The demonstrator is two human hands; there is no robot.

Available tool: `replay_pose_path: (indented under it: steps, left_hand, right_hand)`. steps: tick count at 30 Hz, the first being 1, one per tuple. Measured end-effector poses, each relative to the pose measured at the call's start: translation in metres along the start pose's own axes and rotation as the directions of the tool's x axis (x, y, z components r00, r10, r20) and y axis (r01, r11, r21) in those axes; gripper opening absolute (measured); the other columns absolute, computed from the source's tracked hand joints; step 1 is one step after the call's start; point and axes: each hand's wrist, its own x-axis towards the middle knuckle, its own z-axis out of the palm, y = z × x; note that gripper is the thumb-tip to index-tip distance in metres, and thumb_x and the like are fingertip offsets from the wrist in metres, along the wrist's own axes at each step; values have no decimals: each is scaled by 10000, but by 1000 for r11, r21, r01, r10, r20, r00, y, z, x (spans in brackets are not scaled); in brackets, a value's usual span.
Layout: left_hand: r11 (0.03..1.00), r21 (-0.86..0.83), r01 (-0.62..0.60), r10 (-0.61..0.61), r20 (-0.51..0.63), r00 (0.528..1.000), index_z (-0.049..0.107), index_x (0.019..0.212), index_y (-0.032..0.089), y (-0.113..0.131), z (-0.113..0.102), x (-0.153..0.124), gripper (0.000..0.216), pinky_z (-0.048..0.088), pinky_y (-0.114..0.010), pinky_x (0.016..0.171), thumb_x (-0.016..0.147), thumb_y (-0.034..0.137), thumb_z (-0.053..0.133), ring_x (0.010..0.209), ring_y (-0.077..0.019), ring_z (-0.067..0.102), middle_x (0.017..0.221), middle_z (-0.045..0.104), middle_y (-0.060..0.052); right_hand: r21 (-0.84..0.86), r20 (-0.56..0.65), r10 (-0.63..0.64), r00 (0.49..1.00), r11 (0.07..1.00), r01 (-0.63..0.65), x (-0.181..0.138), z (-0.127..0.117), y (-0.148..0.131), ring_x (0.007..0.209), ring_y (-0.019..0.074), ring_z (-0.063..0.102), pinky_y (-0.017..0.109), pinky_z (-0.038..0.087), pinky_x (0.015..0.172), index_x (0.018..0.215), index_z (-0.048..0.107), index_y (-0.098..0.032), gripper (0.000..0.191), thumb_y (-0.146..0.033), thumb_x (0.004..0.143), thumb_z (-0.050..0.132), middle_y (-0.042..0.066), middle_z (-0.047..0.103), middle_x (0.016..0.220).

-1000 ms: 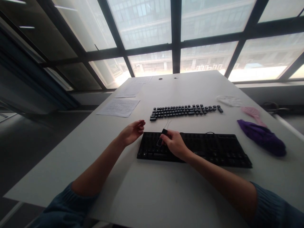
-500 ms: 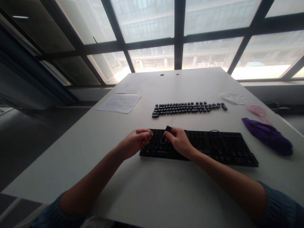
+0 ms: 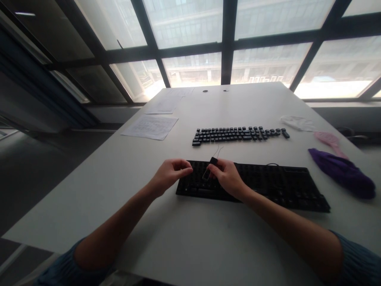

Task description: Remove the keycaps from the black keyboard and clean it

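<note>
A black keyboard (image 3: 279,184) lies on the white table in front of me, many of its keycaps off or too dark to make out. In my right hand (image 3: 229,178) is a keycap puller (image 3: 213,161) with a black grip, a wire loop pointing down at the keyboard's left part and two thin wires sticking out behind. My left hand (image 3: 171,174) is over the keyboard's left end, thumb and fingers pinched together; anything between them is hidden. Behind the keyboard, loose black keycaps (image 3: 229,136) are laid out in rows.
Printed papers (image 3: 150,126) lie at the left of the table (image 3: 143,242). On the right are a purple cloth item (image 3: 339,174), a pink brush-like thing (image 3: 329,140) and a crumpled white piece (image 3: 297,122). Large windows (image 3: 190,69) rise behind the table.
My left fingers have straightened from a tighter curl into a flatter pinch. My right hand keeps the keycap puller in nearly the same place. The view has shifted slightly.
</note>
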Motion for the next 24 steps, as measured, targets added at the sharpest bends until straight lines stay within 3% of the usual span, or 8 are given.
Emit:
replay_pose_path:
  steps: [3, 7, 11, 17, 24]
  left_hand:
    - [937, 296, -185, 194, -1, 981, 763, 794, 222, 5, -7, 0, 127, 437, -277, 627, 793, 344, 727, 707, -177, 591, 826, 714, -42]
    - [882, 372, -289, 238, 178, 955, 783, 905, 263, 6, -10, -5, 146, 457, -282, 631, 831, 346, 689, 717, -179, 608, 884, 717, -52]
    - [853, 409, -325, 233, 260, 937, 782, 911, 268, 1, -8, -9, 179, 470, -278, 616, 752, 351, 773, 680, -171, 595, 836, 698, -48]
    - [834, 421, -357, 243, 302, 922, 779, 933, 256, -2, -7, -10, 194, 477, -262, 625, 771, 360, 762, 715, -166, 613, 870, 696, -53]
    - [822, 461, -334, 211, 298, 931, 734, 893, 180, 7, -35, -13, 144, 501, -247, 706, 877, 299, 654, 748, -138, 617, 872, 696, -46]
  right_hand:
    - [-4, 1, 2, 1000, 1000, -2, -1, 0, 0, 542, 134, 518, 235, 381, 506, 732, 655, -152, 228, -322, 868, 591, 7, 612, 592]
    - [7, 3, -3, 1000, 1000, 3, -1, 0, -1, 543, 134, 526, 234, 387, 511, 735, 656, -153, 227, -320, 872, 586, 6, 612, 593]
    - [6, -2, -14, 1000, 1000, 14, 0, 0, -1, 545, 135, 526, 236, 389, 518, 725, 653, -153, 226, -311, 871, 584, 7, 609, 588]
    - [21, 8, -12, 1000, 1000, 12, 1, 0, 1, 547, 131, 517, 232, 379, 506, 727, 645, -148, 230, -319, 869, 589, 8, 606, 595]
    - [23, 14, 3, 1000, 1000, -4, 0, 0, 1, 546, 127, 509, 235, 373, 514, 723, 642, -144, 233, -320, 866, 589, 3, 600, 590]
